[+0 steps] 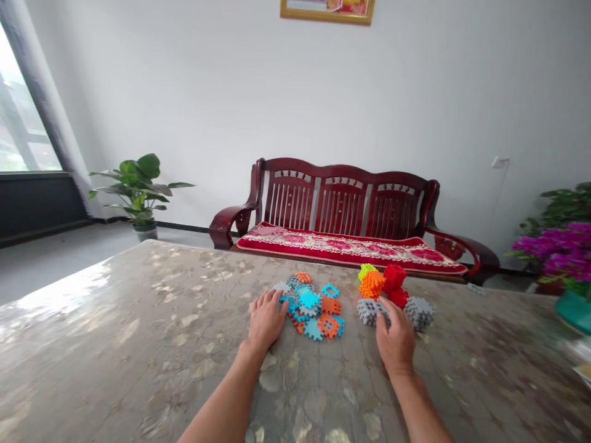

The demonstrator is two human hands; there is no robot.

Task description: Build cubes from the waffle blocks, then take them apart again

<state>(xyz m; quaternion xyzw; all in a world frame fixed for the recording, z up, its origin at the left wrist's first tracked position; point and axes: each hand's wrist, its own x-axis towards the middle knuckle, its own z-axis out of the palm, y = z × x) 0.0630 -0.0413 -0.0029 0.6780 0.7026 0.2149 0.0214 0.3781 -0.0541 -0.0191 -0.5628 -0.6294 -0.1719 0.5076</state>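
Note:
Flat notched plastic pieces in blue, orange and grey lie in a loose pile (309, 301) on the patterned table (184, 344). My left hand (266, 317) rests palm down at the pile's left edge, fingers a little spread, its fingertips beside the blue pieces. My right hand (397, 335) is over the right group, its thumb and fingers at a grey block (368, 312); whether it grips the block is hard to tell. Behind stand an orange block (372, 284), a yellow-green block (366, 271) and red blocks (394, 280). Another grey block (420, 312) sits right of my right hand.
A wooden bench (341, 197) with a red patterned cover (351, 247) stands beyond the table's far edge. Purple flowers in a teal pot (572, 311) are at the right edge. A potted plant (143, 187) stands on the floor at the left.

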